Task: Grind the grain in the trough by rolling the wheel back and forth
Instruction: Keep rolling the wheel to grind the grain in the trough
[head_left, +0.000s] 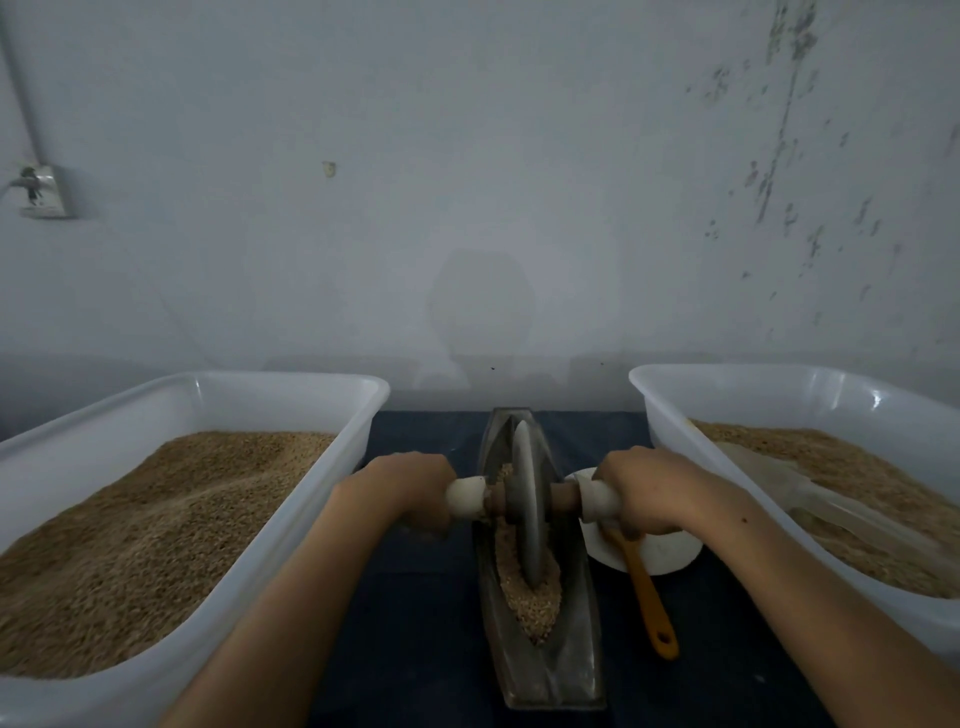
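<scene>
A narrow boat-shaped metal trough (571, 670) lies lengthwise on the dark table in front of me. Tan grain (540, 608) fills its middle and near part. A grey metal wheel (527, 504) stands upright in the trough, its lower edge sunk in the grain. An axle runs through it with a white-wrapped handle on each side. My left hand (410, 486) grips the left handle (465, 496). My right hand (641, 491) grips the right handle (597, 501).
A white plastic tub (249, 384) full of grain stands at the left. A second white tub (779, 374) at the right holds grain and a clear scoop (810, 493). A white bowl (670, 551) with an orange-handled tool (649, 597) sits under my right hand. A wall rises close behind.
</scene>
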